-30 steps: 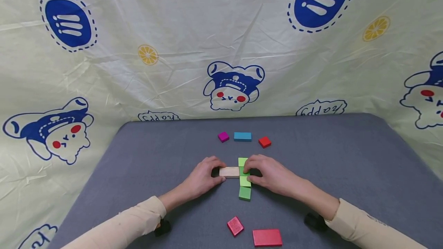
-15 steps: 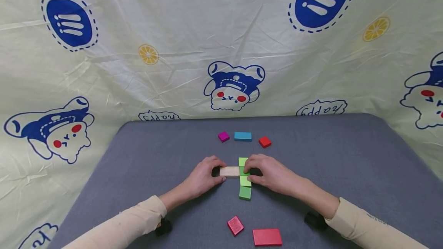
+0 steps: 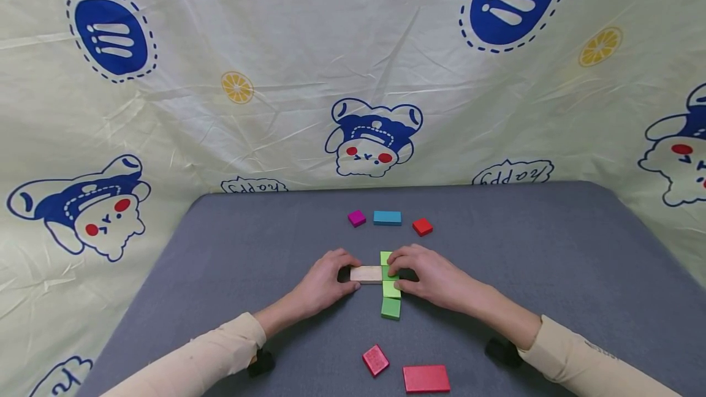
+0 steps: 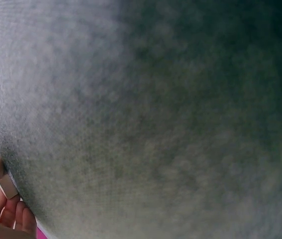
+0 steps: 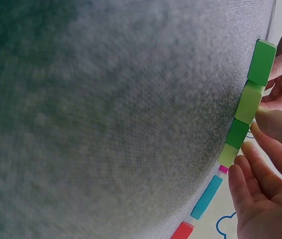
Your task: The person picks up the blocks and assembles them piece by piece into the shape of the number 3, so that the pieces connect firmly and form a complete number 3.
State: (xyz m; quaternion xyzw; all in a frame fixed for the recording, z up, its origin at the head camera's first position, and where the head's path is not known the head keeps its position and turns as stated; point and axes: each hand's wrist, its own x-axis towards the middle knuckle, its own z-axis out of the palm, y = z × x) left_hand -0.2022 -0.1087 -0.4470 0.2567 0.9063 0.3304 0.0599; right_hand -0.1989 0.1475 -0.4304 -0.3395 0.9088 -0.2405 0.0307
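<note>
My left hand (image 3: 325, 279) pinches the left part of a pale wooden block (image 3: 366, 274) between thumb and fingers. The block's right end meets a column of green blocks, light and dark in turn. My right hand (image 3: 427, 273) holds this column from the right, fingers at the upper dark green block (image 3: 386, 272) and thumb against the light green block (image 3: 391, 290) below it. The top light green block (image 3: 385, 257) is partly covered by the fingers. A dark green block (image 3: 390, 309) forms the lower end. In the right wrist view the thumb (image 5: 275, 122) touches the column's side.
A magenta block (image 3: 356, 219), a blue block (image 3: 387, 218) and a red block (image 3: 422, 226) lie at the back. Nearer me are a small pinkish-red block (image 3: 375, 360) and a larger red block (image 3: 426, 378). A printed curtain (image 3: 287, 115) hangs behind the grey table (image 3: 524, 238).
</note>
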